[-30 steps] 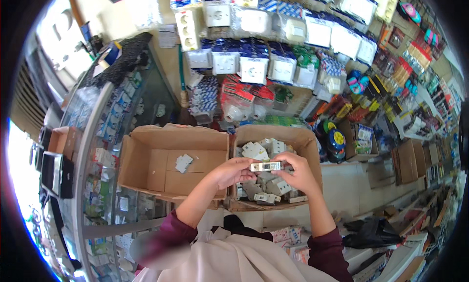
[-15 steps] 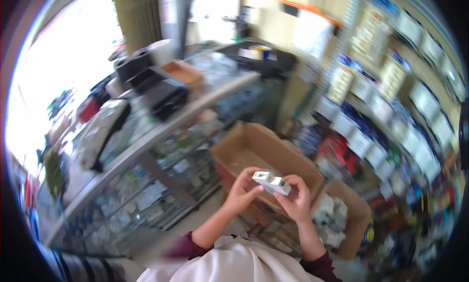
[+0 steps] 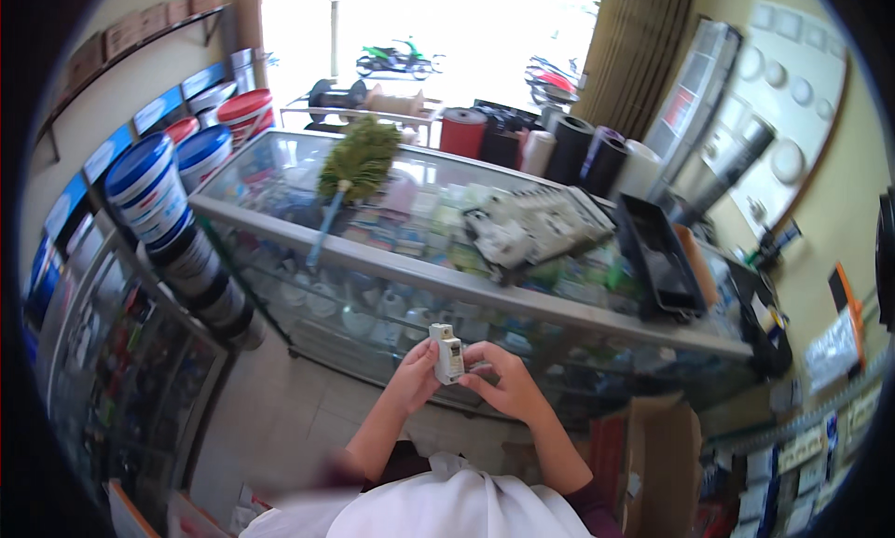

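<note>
A small white circuit breaker is held upright in front of my body, short of the glass counter. My left hand grips its left side, the thumb along its edge. From the other side, the fingers and thumb of my right hand close on its right edge. Printing and a dark part show on the face turned to me. The fingertips behind it are hidden.
A glass display counter runs across ahead. On it lie a green feather duster, a pile of white parts and a black tray. Paint buckets stand at left; an open cardboard box stands at lower right.
My view has swung left, from the wall shelves and cardboard box to the counter. The circuit breaker, still in both hands, has turned from lying flat to upright.
</note>
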Demonstrator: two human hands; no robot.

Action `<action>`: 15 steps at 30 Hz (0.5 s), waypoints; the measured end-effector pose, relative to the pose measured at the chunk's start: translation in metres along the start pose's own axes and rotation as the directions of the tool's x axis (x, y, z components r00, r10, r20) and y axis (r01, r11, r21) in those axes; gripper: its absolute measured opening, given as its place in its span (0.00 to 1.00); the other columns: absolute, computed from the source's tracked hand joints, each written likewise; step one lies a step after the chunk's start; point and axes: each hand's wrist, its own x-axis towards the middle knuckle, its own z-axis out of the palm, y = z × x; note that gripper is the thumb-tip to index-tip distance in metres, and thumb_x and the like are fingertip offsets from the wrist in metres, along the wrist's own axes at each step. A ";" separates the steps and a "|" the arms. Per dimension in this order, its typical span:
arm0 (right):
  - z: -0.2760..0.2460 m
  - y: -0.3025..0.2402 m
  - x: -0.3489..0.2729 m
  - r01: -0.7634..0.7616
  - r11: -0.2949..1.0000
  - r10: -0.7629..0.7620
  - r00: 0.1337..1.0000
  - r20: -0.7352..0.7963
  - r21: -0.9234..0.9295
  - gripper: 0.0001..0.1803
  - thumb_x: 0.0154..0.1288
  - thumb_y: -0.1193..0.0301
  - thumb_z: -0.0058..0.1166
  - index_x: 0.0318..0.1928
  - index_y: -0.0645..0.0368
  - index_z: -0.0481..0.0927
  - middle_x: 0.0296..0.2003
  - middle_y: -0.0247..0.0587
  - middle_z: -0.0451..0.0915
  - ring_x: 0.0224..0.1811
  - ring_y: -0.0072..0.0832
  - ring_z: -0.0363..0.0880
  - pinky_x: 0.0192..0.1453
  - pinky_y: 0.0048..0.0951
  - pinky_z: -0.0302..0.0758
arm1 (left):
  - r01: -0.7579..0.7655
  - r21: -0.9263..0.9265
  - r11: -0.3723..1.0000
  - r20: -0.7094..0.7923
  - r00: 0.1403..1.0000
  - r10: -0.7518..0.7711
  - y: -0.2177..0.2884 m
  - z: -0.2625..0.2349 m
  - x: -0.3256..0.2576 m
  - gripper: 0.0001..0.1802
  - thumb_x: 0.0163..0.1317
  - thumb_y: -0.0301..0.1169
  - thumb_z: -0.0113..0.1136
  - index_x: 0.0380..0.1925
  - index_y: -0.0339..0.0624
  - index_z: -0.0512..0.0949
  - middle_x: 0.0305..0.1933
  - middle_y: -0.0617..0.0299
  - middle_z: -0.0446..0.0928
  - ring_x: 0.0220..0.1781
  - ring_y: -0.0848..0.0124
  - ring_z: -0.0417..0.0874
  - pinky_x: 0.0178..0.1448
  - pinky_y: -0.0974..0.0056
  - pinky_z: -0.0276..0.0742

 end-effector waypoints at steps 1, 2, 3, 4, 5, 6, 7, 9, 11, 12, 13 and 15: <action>0.010 0.005 0.023 0.048 0.998 -0.044 0.996 0.080 -0.043 0.13 0.57 0.74 0.56 0.43 0.62 0.73 0.38 0.34 0.75 0.42 0.19 0.73 0.44 0.26 0.75 | -0.025 0.001 1.000 -0.038 0.999 0.025 0.018 -0.015 -0.002 0.19 0.66 0.43 0.43 0.49 0.42 0.68 0.45 0.63 0.74 0.48 0.72 0.75 0.50 0.64 0.72; 0.022 0.008 0.044 0.063 0.998 -0.060 0.992 0.113 -0.030 0.13 0.57 0.74 0.56 0.43 0.62 0.73 0.38 0.34 0.75 0.42 0.19 0.73 0.44 0.26 0.75 | -0.048 0.003 0.999 -0.075 0.996 0.048 0.033 -0.027 -0.004 0.19 0.66 0.43 0.43 0.49 0.42 0.68 0.45 0.63 0.74 0.47 0.72 0.76 0.49 0.65 0.72; 0.033 0.009 0.064 0.041 0.998 -0.046 0.988 0.150 0.037 0.12 0.59 0.74 0.55 0.43 0.62 0.73 0.38 0.34 0.75 0.42 0.18 0.73 0.44 0.25 0.74 | -0.119 0.029 0.993 -0.158 0.980 0.122 0.047 -0.036 -0.005 0.20 0.67 0.42 0.42 0.48 0.38 0.69 0.42 0.61 0.75 0.44 0.71 0.77 0.47 0.64 0.74; 0.044 0.009 0.082 0.013 0.995 -0.032 0.982 0.186 0.102 0.11 0.60 0.73 0.53 0.43 0.62 0.73 0.37 0.33 0.76 0.41 0.18 0.72 0.43 0.24 0.74 | -0.146 0.036 0.989 -0.176 0.973 0.150 0.062 -0.042 -0.008 0.20 0.67 0.42 0.42 0.48 0.38 0.69 0.42 0.61 0.75 0.44 0.71 0.77 0.47 0.64 0.74; 0.054 0.009 0.098 0.005 0.990 -0.036 0.974 0.225 0.138 0.10 0.61 0.74 0.52 0.43 0.62 0.74 0.37 0.32 0.76 0.41 0.17 0.72 0.42 0.23 0.73 | -0.167 0.045 0.985 -0.220 0.960 0.173 0.077 -0.047 -0.011 0.20 0.67 0.42 0.42 0.48 0.38 0.69 0.42 0.62 0.75 0.43 0.72 0.78 0.46 0.65 0.74; 0.065 0.006 0.114 0.015 0.989 -0.053 0.966 0.252 0.148 0.10 0.61 0.74 0.52 0.43 0.62 0.74 0.37 0.32 0.76 0.41 0.17 0.72 0.42 0.23 0.73 | -0.189 0.056 0.980 -0.264 0.944 0.197 0.091 -0.054 -0.015 0.19 0.67 0.42 0.42 0.48 0.38 0.68 0.41 0.62 0.75 0.42 0.73 0.78 0.45 0.66 0.75; 0.075 0.004 0.128 0.039 0.987 -0.083 0.954 0.288 0.154 0.09 0.61 0.74 0.52 0.42 0.62 0.74 0.36 0.33 0.76 0.40 0.17 0.72 0.42 0.22 0.73 | -0.213 0.066 0.975 -0.281 0.934 0.223 0.103 -0.063 -0.018 0.19 0.67 0.42 0.42 0.48 0.38 0.68 0.41 0.62 0.75 0.42 0.73 0.78 0.45 0.66 0.75; 0.094 0.002 0.155 0.068 0.983 -0.124 0.931 0.342 0.170 0.08 0.61 0.74 0.52 0.41 0.62 0.75 0.36 0.33 0.76 0.39 0.17 0.73 0.42 0.22 0.73 | -0.242 0.085 0.967 -0.311 0.915 0.256 0.121 -0.085 -0.021 0.20 0.67 0.43 0.42 0.47 0.39 0.68 0.40 0.63 0.75 0.40 0.74 0.78 0.43 0.68 0.75; 0.113 0.000 0.178 0.140 0.982 -0.178 0.906 0.385 0.124 0.07 0.60 0.74 0.52 0.39 0.62 0.76 0.34 0.34 0.77 0.37 0.17 0.74 0.40 0.22 0.73 | -0.272 0.113 0.955 -0.335 0.895 0.295 0.140 -0.096 -0.030 0.20 0.67 0.43 0.42 0.47 0.39 0.68 0.39 0.63 0.75 0.39 0.74 0.78 0.42 0.69 0.75; 0.120 -0.004 0.187 0.145 0.980 -0.189 0.893 0.408 0.138 0.07 0.60 0.74 0.52 0.39 0.62 0.76 0.34 0.34 0.77 0.37 0.17 0.74 0.40 0.22 0.73 | -0.282 0.132 0.950 -0.342 0.887 0.310 0.148 -0.101 -0.034 0.20 0.66 0.44 0.42 0.47 0.39 0.68 0.39 0.63 0.75 0.39 0.74 0.78 0.41 0.69 0.75; 0.126 -0.008 0.195 0.166 0.981 -0.194 0.884 0.426 0.103 0.07 0.60 0.74 0.52 0.39 0.61 0.76 0.32 0.33 0.77 0.36 0.18 0.75 0.38 0.21 0.73 | -0.299 0.139 0.944 -0.361 0.873 0.329 0.153 -0.107 -0.038 0.20 0.66 0.44 0.42 0.47 0.39 0.68 0.39 0.63 0.75 0.39 0.74 0.78 0.41 0.69 0.75; 0.136 -0.001 0.220 0.237 0.969 -0.242 0.874 0.421 0.065 0.07 0.59 0.73 0.53 0.37 0.62 0.76 0.27 0.35 0.78 0.30 0.20 0.77 0.33 0.21 0.72 | -0.322 0.166 0.932 -0.393 0.846 0.362 0.162 -0.118 -0.046 0.21 0.66 0.45 0.41 0.46 0.38 0.68 0.37 0.63 0.74 0.38 0.73 0.77 0.42 0.69 0.75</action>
